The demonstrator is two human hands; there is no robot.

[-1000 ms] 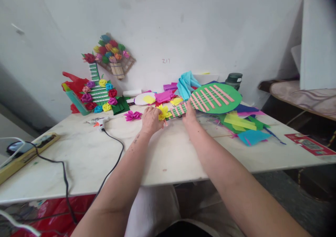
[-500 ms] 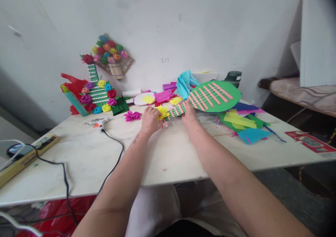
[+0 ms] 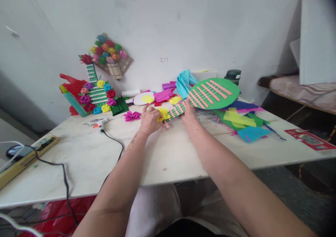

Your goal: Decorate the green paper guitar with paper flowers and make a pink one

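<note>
Two contact points secure the green paper guitar (image 3: 231, 94), tilted over the table (image 3: 165, 151): the right hand (image 3: 188, 113) clamps its neck (image 3: 177, 110); the left hand (image 3: 151, 120) pinches the yellow flower (image 3: 164, 114) at the neck's end. Light, even pressure should avoid flattening it.

Yellow flower (image 3: 163, 114) — creased matt paper, guitar cutout (image 3: 210, 96) — smooth, matt, plastic glue gun (image 3: 102, 123)

2 hands (image 3: 150, 120) | 2 green guitars (image 3: 225, 90) | 1 glue gun (image 3: 102, 123) | possibly 1 white guitar (image 3: 138, 99)
</note>
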